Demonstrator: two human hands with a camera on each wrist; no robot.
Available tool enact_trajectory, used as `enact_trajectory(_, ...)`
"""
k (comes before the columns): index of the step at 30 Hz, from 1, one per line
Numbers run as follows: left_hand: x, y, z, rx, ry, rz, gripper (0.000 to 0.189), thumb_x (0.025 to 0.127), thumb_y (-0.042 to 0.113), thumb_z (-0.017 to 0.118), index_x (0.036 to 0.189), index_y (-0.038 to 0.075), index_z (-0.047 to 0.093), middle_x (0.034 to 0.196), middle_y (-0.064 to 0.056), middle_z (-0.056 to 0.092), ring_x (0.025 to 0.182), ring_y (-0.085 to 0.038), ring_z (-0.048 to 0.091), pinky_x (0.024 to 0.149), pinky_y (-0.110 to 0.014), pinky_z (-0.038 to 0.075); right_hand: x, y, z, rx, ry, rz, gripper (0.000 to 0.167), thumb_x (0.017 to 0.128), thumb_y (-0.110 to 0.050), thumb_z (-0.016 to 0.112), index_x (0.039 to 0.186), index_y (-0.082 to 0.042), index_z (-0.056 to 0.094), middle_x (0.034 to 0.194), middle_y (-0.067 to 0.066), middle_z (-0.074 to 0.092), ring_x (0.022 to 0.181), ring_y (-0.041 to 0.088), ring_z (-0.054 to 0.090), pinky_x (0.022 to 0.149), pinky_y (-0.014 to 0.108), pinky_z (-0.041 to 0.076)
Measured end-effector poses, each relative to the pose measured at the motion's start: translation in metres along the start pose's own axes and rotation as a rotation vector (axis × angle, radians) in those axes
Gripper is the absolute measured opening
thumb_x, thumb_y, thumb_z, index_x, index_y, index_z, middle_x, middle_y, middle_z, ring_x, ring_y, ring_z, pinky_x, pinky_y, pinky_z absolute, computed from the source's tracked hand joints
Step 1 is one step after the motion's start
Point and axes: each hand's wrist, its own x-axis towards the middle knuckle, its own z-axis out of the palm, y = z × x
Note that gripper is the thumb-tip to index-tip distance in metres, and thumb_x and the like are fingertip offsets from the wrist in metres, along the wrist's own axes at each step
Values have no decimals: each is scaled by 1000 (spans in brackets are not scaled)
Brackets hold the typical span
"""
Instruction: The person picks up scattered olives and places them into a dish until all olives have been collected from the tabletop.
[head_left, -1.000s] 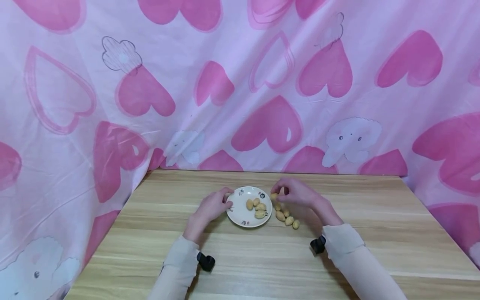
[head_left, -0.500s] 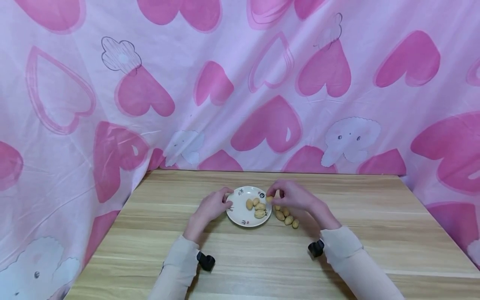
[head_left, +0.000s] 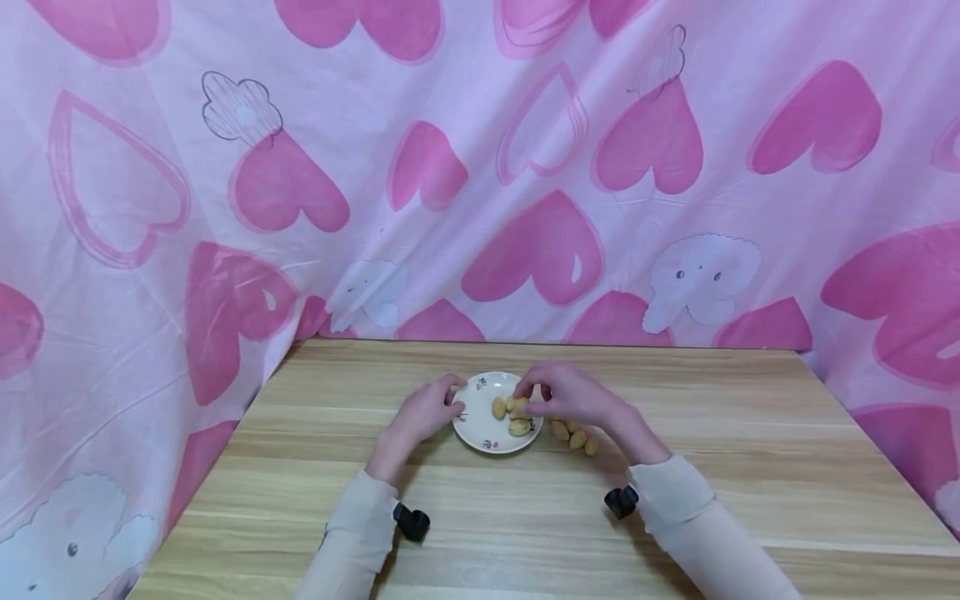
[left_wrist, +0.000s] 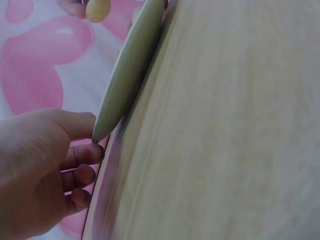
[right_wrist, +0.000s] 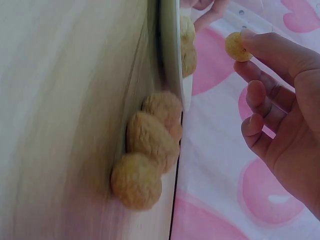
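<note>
A small white plate [head_left: 480, 432] with little printed figures rests on the wooden table. My left hand [head_left: 422, 412] pinches its left rim, thumb above and index finger beneath, as the left wrist view of the plate [left_wrist: 127, 75] shows. Several tan oval nuts [head_left: 519, 427] lie on the plate. Over its right side, my right hand [head_left: 573, 393] pinches one more nut [right_wrist: 236, 47] between thumb and index finger, raised above the rim; its other fingers are loosely curled. Right of the plate, several wrinkled nuts [right_wrist: 137, 181] lie close together on the table.
The light wooden table [head_left: 480, 533] stretches around the plate on all sides. Behind it hangs a pink cloth [head_left: 525, 167] printed with hearts. Black wrist cameras [head_left: 412, 522] sit at both sleeve cuffs.
My right hand has picked a nut up from the table beside the plate and carried it left over the plate. My left hand keeps its hold on the rim, unmoved.
</note>
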Motion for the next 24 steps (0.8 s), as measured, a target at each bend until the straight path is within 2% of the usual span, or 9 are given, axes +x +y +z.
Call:
enact_trajectory(7, 1, -2, 1, 2, 7, 5, 39, 91, 21, 67, 129, 13, 62, 77, 4, 57, 65, -12, 50, 62, -29, 41, 7, -9, 10, -35, -17, -53, 17, 86, -22, 77, 103, -22, 75, 94, -11, 64, 74, 9, 55, 65, 23, 48)
enact_trajectory(13, 2, -3, 2, 16, 14, 6, 38, 90, 22, 67, 127, 14, 62, 77, 5, 58, 66, -11, 51, 63, -29, 41, 12, -10, 19, -57, -31, -111, 16, 86, -21, 76, 102, -21, 74, 94, -6, 65, 76, 14, 59, 68, 22, 47)
enact_trajectory(19, 2, -3, 1, 17, 15, 13, 38, 90, 22, 68, 127, 14, 63, 76, 5, 57, 66, -11, 51, 63, -29, 41, 17, -12, 28, -70, -70, -118, 14, 86, -19, 76, 100, -20, 74, 94, -6, 66, 83, 13, 62, 75, 23, 48)
enact_trajectory(24, 2, -3, 1, 14, 8, 14, 37, 91, 22, 68, 127, 14, 62, 77, 4, 57, 66, -12, 51, 63, -29, 41, 19, -15, 35, -79, -116, -76, 13, 86, -20, 76, 99, -20, 74, 95, -7, 66, 87, 11, 62, 80, 24, 50)
